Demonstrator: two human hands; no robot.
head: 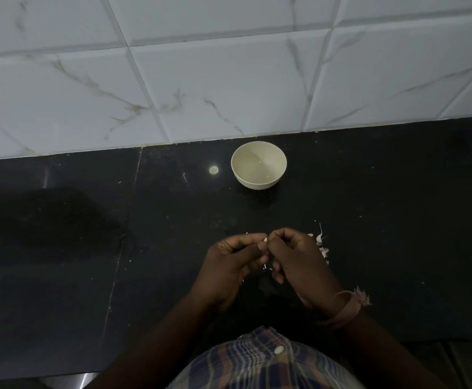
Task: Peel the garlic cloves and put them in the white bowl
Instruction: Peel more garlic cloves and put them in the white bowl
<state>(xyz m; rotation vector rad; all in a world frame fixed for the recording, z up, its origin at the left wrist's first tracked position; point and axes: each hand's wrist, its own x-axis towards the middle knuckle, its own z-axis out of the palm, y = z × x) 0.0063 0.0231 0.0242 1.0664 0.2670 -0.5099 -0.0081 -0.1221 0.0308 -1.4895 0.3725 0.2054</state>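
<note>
Checked shirt [260,363] lowest in view; above it my left hand [229,265] and right hand [299,262] pinch one garlic clove [265,240] together, white bowl [258,165] beyond on the dark surface [88,220].

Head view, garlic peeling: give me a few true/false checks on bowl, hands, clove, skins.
1. The white bowl holds several peeled cloves. False: it looks empty.
2. Both hands meet at a garlic clove, the left hand and right hand pinching it. True.
3. The bowl stands near the tiled wall, beyond the hands. True.
4. The loose garlic skins lie left of the left hand. False: they lie beside the right hand.
</note>
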